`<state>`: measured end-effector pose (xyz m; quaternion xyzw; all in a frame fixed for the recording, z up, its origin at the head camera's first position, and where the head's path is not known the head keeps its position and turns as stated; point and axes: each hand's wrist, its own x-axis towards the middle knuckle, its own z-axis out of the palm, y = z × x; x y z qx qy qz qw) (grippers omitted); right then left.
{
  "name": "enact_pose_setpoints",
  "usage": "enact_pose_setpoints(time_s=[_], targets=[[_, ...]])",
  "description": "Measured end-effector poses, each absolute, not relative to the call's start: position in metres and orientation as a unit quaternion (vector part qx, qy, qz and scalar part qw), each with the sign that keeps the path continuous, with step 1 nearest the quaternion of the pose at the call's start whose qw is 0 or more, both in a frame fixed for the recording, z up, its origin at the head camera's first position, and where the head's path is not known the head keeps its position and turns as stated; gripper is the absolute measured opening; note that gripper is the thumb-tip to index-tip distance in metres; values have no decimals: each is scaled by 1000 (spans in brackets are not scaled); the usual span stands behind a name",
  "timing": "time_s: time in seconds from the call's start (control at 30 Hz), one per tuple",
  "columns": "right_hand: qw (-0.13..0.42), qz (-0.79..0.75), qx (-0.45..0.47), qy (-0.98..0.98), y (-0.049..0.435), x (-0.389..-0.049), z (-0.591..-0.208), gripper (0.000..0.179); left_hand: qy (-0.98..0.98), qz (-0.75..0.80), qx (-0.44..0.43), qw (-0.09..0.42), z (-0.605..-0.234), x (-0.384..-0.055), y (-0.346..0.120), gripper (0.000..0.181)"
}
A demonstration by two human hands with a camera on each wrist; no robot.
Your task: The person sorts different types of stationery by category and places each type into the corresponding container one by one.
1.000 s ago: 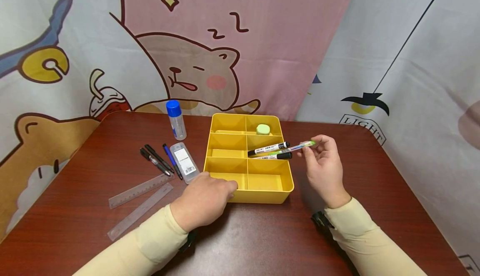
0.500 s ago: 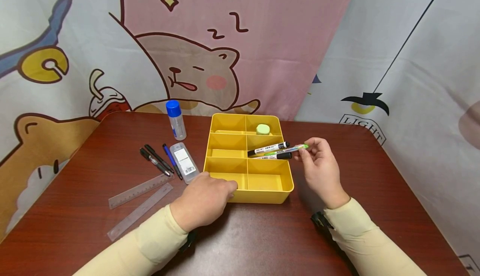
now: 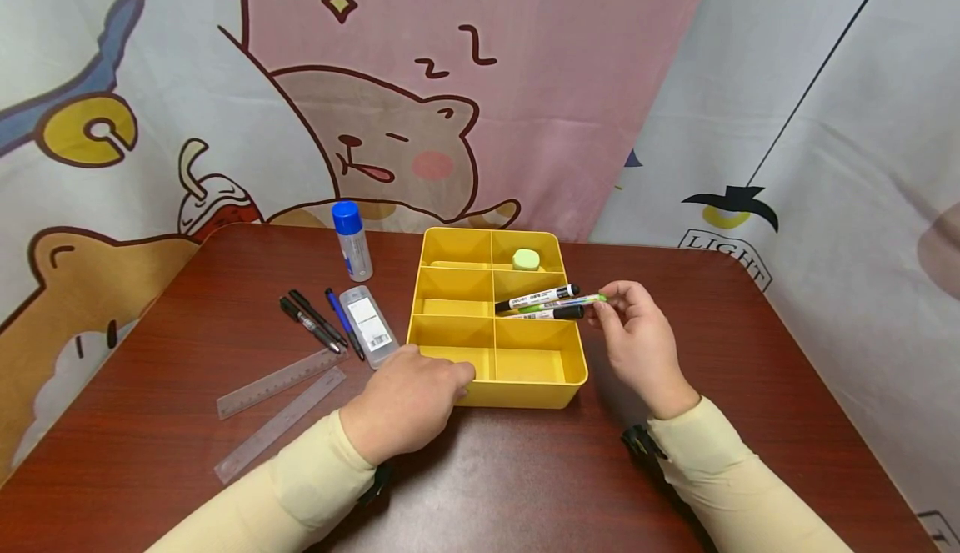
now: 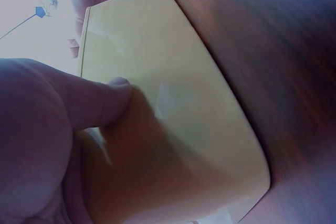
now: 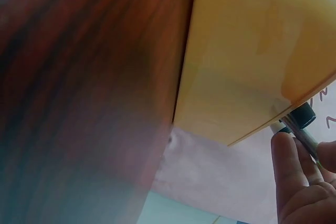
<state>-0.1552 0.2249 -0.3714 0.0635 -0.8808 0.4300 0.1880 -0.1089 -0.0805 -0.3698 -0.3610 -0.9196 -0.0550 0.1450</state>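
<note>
A yellow organizer box (image 3: 517,395) with several compartments stands on the table. My left hand (image 3: 407,403) holds its front left corner; in the left wrist view the thumb (image 4: 113,98) presses against the outer wall. To the right of the box, my right hand (image 3: 641,344) pinches the green end of a slim multicoloured pen (image 3: 566,303). That pen slants into the middle right compartment, lying between a white marker with a black cap (image 3: 536,297) and a second black-capped marker (image 3: 567,313). In the right wrist view, finger and thumb meet on the pen (image 5: 304,137) at the rim.
A light green block-like item (image 3: 526,259) sits in the back right compartment. Left of the box are a blue-capped bottle (image 3: 352,240), a clear case (image 3: 367,324), a blue pen (image 3: 344,324), black pens (image 3: 310,324) and two clear rulers (image 3: 281,382). A printed curtain (image 3: 562,77) hangs behind.
My right hand has shifted slightly left and down, sliding the multicoloured pen further into the compartment between the markers. The left hand and the box have stayed put.
</note>
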Motion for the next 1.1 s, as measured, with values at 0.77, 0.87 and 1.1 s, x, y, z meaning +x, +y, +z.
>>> enact_pose_setpoints(time_s=[0.77, 0.87, 1.1], targets=[[93, 360, 76, -925, 226, -154, -370, 20, -920, -55, -360, 141, -369, -109, -80, 33], [79, 345, 85, -931, 225, -153, -369, 24, -919, -56, -362, 148, -370, -108, -80, 34], [25, 324, 94, -941, 224, -150, -364, 40, -921, -57, -359, 139, -370, -109, -80, 34]])
